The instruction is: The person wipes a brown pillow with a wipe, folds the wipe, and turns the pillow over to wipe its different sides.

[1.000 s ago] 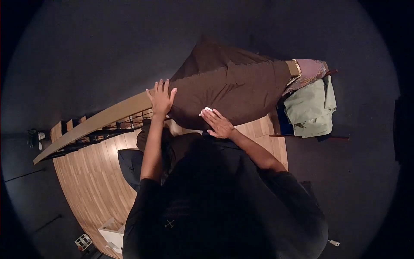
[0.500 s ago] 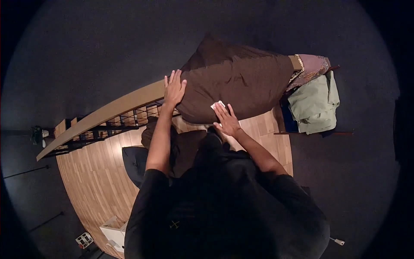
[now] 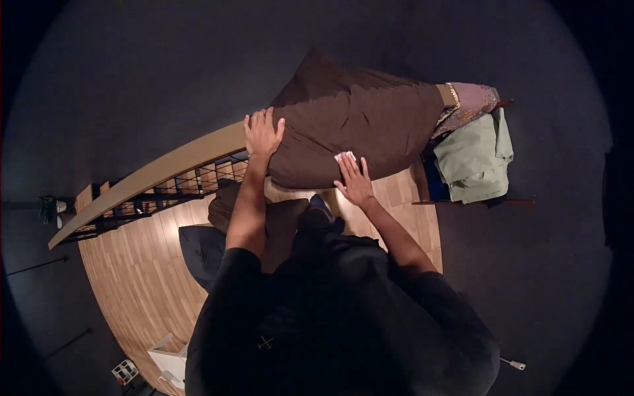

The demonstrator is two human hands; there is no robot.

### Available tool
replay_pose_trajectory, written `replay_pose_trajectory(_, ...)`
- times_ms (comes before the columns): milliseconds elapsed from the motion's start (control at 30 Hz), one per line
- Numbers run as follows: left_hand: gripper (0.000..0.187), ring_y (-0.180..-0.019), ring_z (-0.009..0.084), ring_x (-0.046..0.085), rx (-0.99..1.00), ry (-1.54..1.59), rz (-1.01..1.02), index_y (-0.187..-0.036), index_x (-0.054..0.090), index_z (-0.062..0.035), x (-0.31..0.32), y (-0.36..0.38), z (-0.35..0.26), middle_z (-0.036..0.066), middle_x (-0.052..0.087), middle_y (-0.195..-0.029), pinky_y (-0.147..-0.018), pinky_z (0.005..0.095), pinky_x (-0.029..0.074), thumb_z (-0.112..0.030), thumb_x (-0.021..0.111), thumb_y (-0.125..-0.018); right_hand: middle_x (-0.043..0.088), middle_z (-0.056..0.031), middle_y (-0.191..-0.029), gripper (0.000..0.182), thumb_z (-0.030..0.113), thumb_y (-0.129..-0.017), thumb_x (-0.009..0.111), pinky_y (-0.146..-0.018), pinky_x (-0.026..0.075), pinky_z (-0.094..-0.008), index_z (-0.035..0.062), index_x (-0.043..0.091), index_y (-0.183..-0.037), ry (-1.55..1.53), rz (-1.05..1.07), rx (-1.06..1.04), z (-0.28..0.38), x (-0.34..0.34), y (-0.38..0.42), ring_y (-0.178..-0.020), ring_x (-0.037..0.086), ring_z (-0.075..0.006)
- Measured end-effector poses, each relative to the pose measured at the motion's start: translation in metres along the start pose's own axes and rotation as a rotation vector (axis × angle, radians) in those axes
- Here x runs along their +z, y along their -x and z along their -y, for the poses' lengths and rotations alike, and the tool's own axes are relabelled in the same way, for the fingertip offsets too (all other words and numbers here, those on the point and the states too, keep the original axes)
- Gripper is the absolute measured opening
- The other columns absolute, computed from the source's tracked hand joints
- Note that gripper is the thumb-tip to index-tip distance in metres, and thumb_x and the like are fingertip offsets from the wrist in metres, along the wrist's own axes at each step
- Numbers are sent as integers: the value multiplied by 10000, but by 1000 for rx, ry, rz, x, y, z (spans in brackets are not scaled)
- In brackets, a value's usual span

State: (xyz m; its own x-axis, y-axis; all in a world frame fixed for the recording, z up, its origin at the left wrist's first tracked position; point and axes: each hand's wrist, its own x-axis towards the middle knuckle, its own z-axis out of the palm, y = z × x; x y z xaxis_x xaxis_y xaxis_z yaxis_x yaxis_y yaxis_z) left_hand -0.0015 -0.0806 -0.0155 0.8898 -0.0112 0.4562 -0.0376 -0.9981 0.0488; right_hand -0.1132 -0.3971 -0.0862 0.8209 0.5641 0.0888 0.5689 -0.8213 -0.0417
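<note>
A large dark brown fabric (image 3: 389,125) is spread over a long narrow board, creased in places and hanging down at the near edge. My left hand (image 3: 263,137) lies flat with fingers spread at the fabric's left edge, where it meets the bare tan board (image 3: 178,156). Under the outstretched fingertips of my right hand (image 3: 357,185) is a small white cloth (image 3: 345,157), pressed against the brown fabric near its front edge.
Green folded fabric (image 3: 474,158) hangs over a rack at the right, beside a patterned purple cloth (image 3: 472,102). A dark cushion-like bundle (image 3: 201,251) rests on the wooden floor (image 3: 139,277) at left. Lower left stands a white box (image 3: 168,360).
My right hand has slid a little to the right across the brown fabric, the white cloth moving with it. My left hand stays at the fabric's left edge. The view shifts slightly.
</note>
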Motion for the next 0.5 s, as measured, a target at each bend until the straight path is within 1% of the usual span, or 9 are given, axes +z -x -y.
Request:
replay_pose_trajectory(67, 542, -1164, 256, 544, 0, -28, -16, -1331, 564, -91, -4, 0, -3, 84, 610, -1237, -1104, 477, 325, -466, 504, -944, 182, -134, -1645, 779, 496, -978, 413, -1220, 44, -519, 3, 229, -1552, -43, -135, 143, 2, -22, -44, -1525, 141, -274)
replay_pose_trajectory(233, 530, -1140, 256, 554, 12, -55, -42, -1307, 577, -95, -3, -1, -3, 82, 621, -1203, -1095, 472, 335, -463, 520, -929, 178, -142, -1644, 789, 512, -983, 406, -1222, 35, -508, -3, 222, -1553, -88, -186, 148, 12, -17, -59, -1530, 120, -276)
replay_pose_trajectory(300, 526, -1138, 257, 554, 14, -56, -40, -1301, 580, -96, -3, -2, -2, 83, 621, -1200, -1094, 472, 335, -462, 521, -928, 183, -151, -1641, 789, 525, -988, 396, -1221, 39, -504, -5, 235, -1549, -112, -77, 82, 19, 3, -17, -1527, 121, -278)
replay_pose_trajectory(400, 512, -1134, 258, 554, 15, -44, -36, -1285, 587, -98, -4, -1, -3, 87, 621, -1191, -1092, 471, 336, -459, 523, -927, 184, -152, -1641, 794, 542, -987, 385, -1222, 34, -502, -3, 244, -1547, -159, -18, 24, 24, 8, 9, -1528, 113, -278)
replay_pose_trajectory(433, 512, -1134, 258, 554, 17, -41, -34, -1285, 587, -98, -3, -1, -4, 87, 621, -1191, -1092, 471, 336, -459, 523, -927, 182, -152, -1641, 801, 553, -984, 378, -1223, 31, -497, -3, 248, -1546, -131, -41, -5, 24, 6, -2, -1528, 113, -279)
replay_pose_trajectory(500, 513, -1130, 260, 553, 28, -42, -34, -1286, 583, -97, -3, 0, -4, 89, 619, -1190, -1087, 470, 338, -460, 520, -929, 181, -153, -1642, 808, 564, -981, 371, -1224, 27, -493, -2, 252, -1545, -102, -60, -34, 32, -15, -49, -1529, 114, -280)
